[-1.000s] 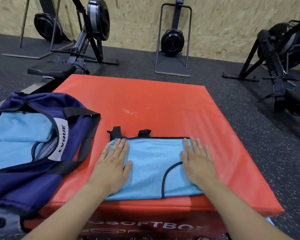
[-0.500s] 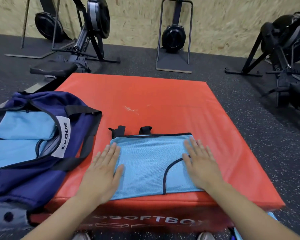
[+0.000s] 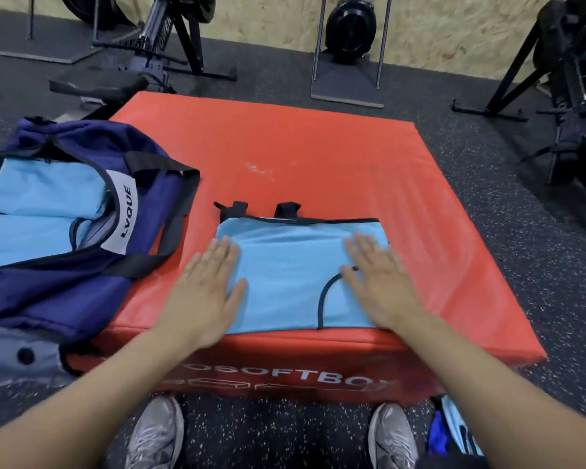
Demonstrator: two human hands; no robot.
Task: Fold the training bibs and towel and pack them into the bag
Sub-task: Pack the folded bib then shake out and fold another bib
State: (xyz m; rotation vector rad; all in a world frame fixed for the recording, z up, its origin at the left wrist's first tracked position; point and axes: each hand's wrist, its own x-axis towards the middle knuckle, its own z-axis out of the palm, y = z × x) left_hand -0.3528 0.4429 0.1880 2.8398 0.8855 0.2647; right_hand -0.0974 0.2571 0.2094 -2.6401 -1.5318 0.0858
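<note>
Both hands, left [image 3: 203,292] and right [image 3: 383,286], lay flat and open on the folded light-blue mesh training bib [image 3: 291,272] atop the red padded box [image 3: 318,157]; light and floppy, it likely needed support under both side edges.

Under the left hand [image 3: 206,288] the near left corner of the folded bib [image 3: 285,272] is covered, and the right hand [image 3: 379,282] hides its right edge and part of the black trim curve. Both forearms run out of the bottom of the view. Left of the left hand, the bag [image 3: 65,292] is cut off by the picture's edge, so its far end and most of the blue cloth inside cannot be seen. The lettering on the red box [image 3: 318,157] is blurred and partly blocked by the arms. A blue bundle [image 3: 454,431] below the right arm is mostly hidden.
</note>
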